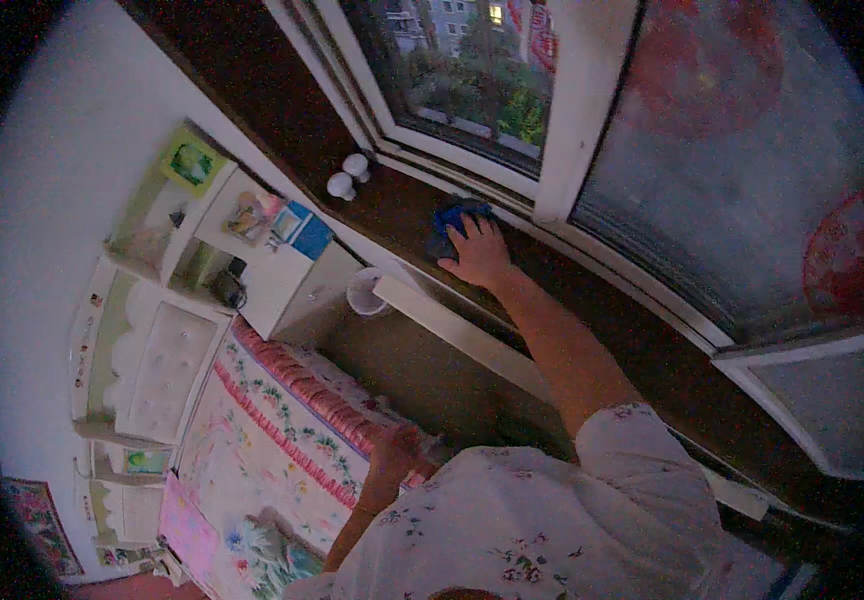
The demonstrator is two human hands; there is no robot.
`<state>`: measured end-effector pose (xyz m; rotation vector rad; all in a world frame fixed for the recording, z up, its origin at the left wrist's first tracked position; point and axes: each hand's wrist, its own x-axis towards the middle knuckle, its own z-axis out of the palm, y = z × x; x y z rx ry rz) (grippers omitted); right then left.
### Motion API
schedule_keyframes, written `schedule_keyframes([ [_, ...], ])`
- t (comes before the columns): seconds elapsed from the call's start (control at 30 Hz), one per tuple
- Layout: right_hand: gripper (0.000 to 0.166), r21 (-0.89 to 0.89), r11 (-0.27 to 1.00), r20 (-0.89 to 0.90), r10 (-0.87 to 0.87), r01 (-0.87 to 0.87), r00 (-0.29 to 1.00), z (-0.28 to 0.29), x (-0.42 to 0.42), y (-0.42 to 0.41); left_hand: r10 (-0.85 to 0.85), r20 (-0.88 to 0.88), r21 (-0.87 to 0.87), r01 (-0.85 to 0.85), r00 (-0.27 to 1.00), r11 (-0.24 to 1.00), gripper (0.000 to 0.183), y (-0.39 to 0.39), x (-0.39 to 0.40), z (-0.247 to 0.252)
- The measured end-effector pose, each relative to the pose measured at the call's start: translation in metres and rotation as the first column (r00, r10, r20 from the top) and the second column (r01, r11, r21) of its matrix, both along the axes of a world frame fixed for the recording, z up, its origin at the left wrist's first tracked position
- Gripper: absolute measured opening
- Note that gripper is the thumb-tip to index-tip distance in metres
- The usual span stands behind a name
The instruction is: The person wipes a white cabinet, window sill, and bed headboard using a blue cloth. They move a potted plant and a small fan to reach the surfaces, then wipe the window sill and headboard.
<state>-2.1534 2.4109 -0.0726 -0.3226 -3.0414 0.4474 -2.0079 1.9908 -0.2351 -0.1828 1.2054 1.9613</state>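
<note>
My right hand (479, 251) lies on a dark blue cloth (456, 217) on the dark brown windowsill (402, 217), close to the lower window frame. Its fingers are spread and partly cover the cloth. Two white round knob-like objects (348, 177) stand at the sill's far end, left of the cloth. My left hand (394, 457) is low beside the pink ruffled edge of the bedspread (282, 420); it is blurred and dim, and I cannot tell whether it holds anything.
A white-framed window (563, 150) rises along the sill. Below the sill run a pale board (462, 334) and a white bin (368, 291). A white cabinet (282, 277) carrying a blue box (308, 229) stands by the bed's headboard (165, 367). A white panel (826, 405) is at the right.
</note>
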Motion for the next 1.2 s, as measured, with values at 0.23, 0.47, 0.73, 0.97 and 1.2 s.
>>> schedule_keyframes([
  [0.23,0.048,-0.181,0.860,-0.086,0.469,-0.477,0.879,-0.015,-0.002,-0.010,0.212,0.568,-0.089,-0.197,0.795,0.976,0.015,0.037,-0.026,0.050],
  [0.47,0.046,-0.170,0.985,-0.231,-0.078,0.039,0.970,-0.017,0.165,-0.016,-0.397,-0.021,-0.276,0.376,0.918,0.885,0.011,0.079,-0.132,0.082],
  [0.73,0.053,0.240,0.517,-0.250,-0.785,0.821,0.567,-0.044,0.337,0.033,-0.214,-0.792,-0.369,-0.169,0.572,0.914,0.020,0.149,-0.313,0.136],
  [0.97,0.067,0.174,0.750,0.128,-0.660,0.638,0.740,0.000,0.131,-0.006,-0.618,-0.715,-0.379,-0.561,-0.327,0.736,0.043,0.227,-0.434,0.212],
  [1.2,0.071,0.128,0.822,0.219,-0.570,0.556,0.792,0.009,0.016,-0.029,-0.895,-0.355,-0.538,-0.724,-0.270,0.432,0.051,0.279,-0.455,0.189],
])
